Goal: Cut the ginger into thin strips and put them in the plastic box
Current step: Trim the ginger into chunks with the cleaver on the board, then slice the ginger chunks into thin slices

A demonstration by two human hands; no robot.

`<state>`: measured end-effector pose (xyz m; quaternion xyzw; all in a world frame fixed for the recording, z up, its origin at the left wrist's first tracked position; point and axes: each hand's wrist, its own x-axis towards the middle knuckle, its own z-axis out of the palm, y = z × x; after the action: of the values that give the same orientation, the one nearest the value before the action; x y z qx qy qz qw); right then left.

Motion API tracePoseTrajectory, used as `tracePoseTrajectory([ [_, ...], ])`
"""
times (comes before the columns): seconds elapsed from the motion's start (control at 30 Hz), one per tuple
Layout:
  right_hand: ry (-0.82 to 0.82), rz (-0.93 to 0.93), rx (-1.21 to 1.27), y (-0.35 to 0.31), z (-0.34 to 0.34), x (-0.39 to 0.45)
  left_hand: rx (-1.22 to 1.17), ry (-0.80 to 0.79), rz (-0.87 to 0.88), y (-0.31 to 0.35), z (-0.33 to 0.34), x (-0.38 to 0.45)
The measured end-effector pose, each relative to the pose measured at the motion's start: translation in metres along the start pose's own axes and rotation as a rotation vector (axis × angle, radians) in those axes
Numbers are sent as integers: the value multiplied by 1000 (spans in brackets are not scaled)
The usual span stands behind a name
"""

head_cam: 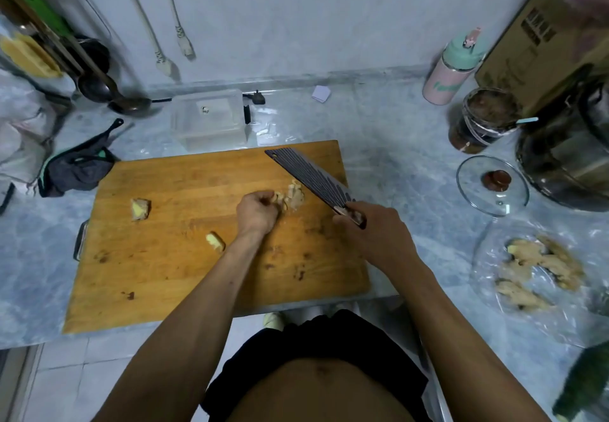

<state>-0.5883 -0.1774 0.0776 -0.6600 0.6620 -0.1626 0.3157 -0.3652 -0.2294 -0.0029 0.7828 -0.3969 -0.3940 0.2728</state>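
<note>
the left hand point(258, 212) is seen curled on the board point(184, 256), its fingers bent tightly around a small pile of cut ginger point(291, 198), which is gripped near the middle of the board, a little toward the far edge. the right hand point(369, 227) is closed around the handle of a cleaver point(309, 174); the dark blade is held tilted, pointing away and to the left, just beside the ginger pile on its right, and whether the edge touches the board cannot be told. two more ginger pieces are left on the board: one chunk point(141, 209) well to the left of the left hand, and a smaller bit point(216, 241) just beside the left wrist. the box point(209, 118) is placed behind the far edge of the board, near it; it is clear and open at the top, and almost nothing is seen inside. much bare wood is found on the near half of the board, and its near edge hangs a little over the counter point(395, 118) edge. to the right, well apart from the board, whole ginger roots point(540, 266) are kept on a clear bag, with a glass lid point(492, 186) behind them. a dark cloth point(77, 167) lies at the far left corner of the board.
</note>
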Motion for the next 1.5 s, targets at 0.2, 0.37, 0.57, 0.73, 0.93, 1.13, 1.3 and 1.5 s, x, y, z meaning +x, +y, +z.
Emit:
tracePoseTrajectory([
  [0.2, -19, -65, 151, 2, 4, 6, -54, 47, -33, -5, -5, -6],
  [0.37, -114, -168, 328, -11, 12, 11, -210, 143, 32, -26, -30, -25],
  [0.57, -283, -187, 367, -31, 39, 26, 76, 431, 9, -81, -66, -60],
  [0.73, -420, -240, 308, -40, 51, 36, 131, 344, -71, -77, -55, -64],
  [0.93, -472, -251, 288, -51, 62, 43, -119, 456, -114, -81, -59, -52],
  [1.13, -498, -251, 316, -67, 77, 43, -884, 354, -300, -84, -84, -47],
  [1.3, -543, -241, 282, -81, 88, 41, -676, 299, -153, -92, -99, -48],
  [1.5, -582, -208, 254, -94, 96, 39, -446, 344, -82, -99, -110, -37],
])
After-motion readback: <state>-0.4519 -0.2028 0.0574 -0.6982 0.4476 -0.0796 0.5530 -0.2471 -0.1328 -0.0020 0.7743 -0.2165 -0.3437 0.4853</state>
